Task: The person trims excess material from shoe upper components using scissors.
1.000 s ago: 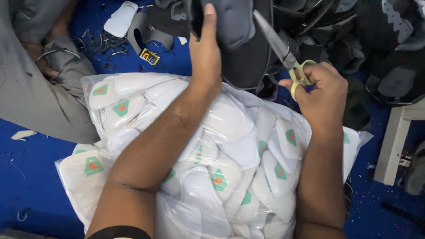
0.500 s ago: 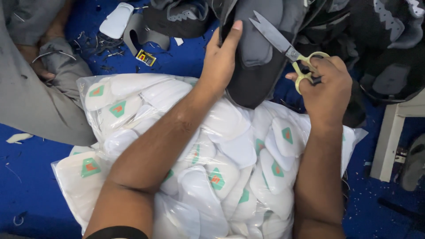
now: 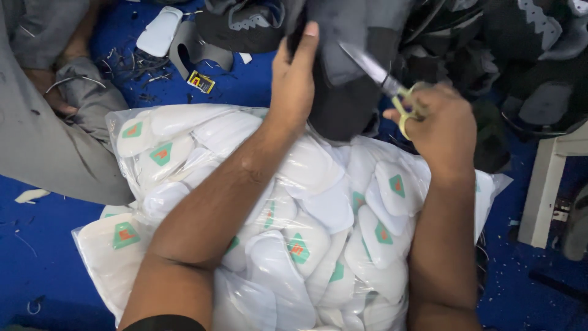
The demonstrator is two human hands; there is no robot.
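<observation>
My left hand grips a dark grey shoe upper piece and holds it up at the top middle. My right hand holds yellow-handled scissors, their blades pointing up-left against the grey piece. Both forearms rest over a large clear plastic bag stuffed with several white insoles that carry green and orange diamond marks.
A pile of dark shoe uppers fills the top right. Another person in grey clothing sits at the left. A loose white insole and scraps lie on the blue floor. A white stool leg stands at right.
The view has shifted slightly. My left hand keeps its hold on the grey piece, and my right hand has brought the scissors lower and closer against it.
</observation>
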